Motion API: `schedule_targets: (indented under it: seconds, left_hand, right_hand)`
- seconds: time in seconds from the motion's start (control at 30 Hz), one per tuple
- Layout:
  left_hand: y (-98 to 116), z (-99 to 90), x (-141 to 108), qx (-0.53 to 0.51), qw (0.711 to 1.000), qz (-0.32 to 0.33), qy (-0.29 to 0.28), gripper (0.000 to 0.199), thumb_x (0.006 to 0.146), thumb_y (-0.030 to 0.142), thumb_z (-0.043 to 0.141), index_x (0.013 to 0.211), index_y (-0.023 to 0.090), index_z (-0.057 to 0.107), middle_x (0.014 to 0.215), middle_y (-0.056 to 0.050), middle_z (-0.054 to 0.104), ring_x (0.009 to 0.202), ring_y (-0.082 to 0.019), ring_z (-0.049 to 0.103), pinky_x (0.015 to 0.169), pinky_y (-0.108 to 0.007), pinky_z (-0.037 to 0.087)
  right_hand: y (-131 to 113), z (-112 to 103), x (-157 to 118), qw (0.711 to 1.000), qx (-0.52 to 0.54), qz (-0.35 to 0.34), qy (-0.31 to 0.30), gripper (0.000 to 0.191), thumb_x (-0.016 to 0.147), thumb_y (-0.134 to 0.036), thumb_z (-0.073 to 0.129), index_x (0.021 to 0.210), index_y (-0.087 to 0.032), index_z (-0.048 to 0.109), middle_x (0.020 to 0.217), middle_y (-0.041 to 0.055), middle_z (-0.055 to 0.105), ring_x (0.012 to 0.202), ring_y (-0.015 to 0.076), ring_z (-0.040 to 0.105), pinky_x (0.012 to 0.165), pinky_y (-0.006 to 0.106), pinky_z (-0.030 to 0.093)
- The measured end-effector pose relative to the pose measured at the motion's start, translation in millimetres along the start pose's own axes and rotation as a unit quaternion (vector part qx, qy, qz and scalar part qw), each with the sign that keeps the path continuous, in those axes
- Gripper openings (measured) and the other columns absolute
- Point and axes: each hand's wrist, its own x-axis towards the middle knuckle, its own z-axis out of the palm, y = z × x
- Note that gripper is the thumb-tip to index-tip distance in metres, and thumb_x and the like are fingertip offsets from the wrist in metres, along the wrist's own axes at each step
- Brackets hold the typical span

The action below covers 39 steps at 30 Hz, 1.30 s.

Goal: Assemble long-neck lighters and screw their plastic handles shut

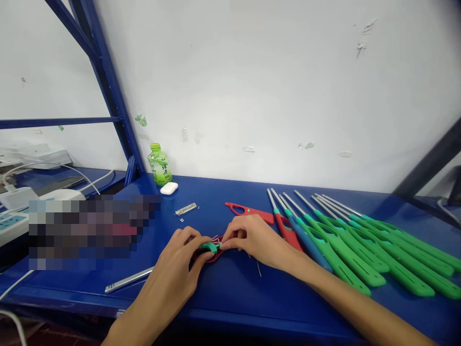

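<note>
My left hand (176,264) is closed on a red lighter shell (215,258), thumb and fingers at a green trigger (211,247) inside it. Against the same shell, my right hand (254,238) pinches at a thin white wire; the fingers partly hide what they grip. A separate red handle half (259,215) lies just beyond my right hand. A silver metal tube (129,280) rests on the table beside my left wrist. Under my right wrist pokes out a thin wire-like piece (259,269).
Long-necked lighters lie fanned out at right: several green (360,274), one blue (312,245), one red (288,233). A small clear-and-metal part (186,209), a white case (169,188) and a green bottle (160,166) stand farther back. A power strip (12,221) and a blurred patch are at left.
</note>
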Motion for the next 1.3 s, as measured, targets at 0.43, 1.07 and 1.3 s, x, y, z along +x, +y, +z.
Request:
schedule_targets:
  seconds: [0.43, 1.07, 1.3]
  left_hand:
    - [1, -0.3, 0, -0.005, 1.0, -0.006, 0.001, 0.016, 0.1, 0.028, 0.058, 0.106, 0.027, 0.073, 0.101, -0.003, 0.068, 0.094, -0.024, 0.064, 0.08, -0.037, 0.053]
    - [-4, -4.1, 4, 0.001, 0.995, 0.087, 0.053, 0.033, 0.103, 0.017, 0.047, 0.105, 0.026, 0.079, 0.095, -0.003, 0.075, 0.083, -0.017, 0.07, 0.072, -0.026, 0.056]
    - [-1, -2.3, 3, 0.004, 0.996, 0.07, 0.057, 0.024, 0.102, 0.027, 0.057, 0.103, 0.026, 0.08, 0.094, -0.003, 0.073, 0.083, -0.018, 0.069, 0.074, -0.028, 0.056]
  right_hand:
    - [3, -1, 3, 0.993, -0.094, -0.074, 0.02, 0.007, 0.095, -0.018, 0.073, 0.089, -0.02, 0.077, 0.087, 0.0018, 0.075, 0.08, 0.0167, 0.067, 0.072, 0.026, 0.045]
    - [-1, -8, 2, 0.993, -0.08, -0.083, -0.024, 0.009, 0.097, -0.019, 0.07, 0.092, -0.02, 0.077, 0.088, 0.001, 0.079, 0.081, 0.0178, 0.071, 0.073, 0.026, 0.046]
    - [-1, -9, 2, 0.992, -0.086, -0.086, -0.026, 0.008, 0.096, -0.019, 0.072, 0.089, -0.02, 0.075, 0.087, 0.0005, 0.078, 0.08, 0.0172, 0.07, 0.072, 0.025, 0.045]
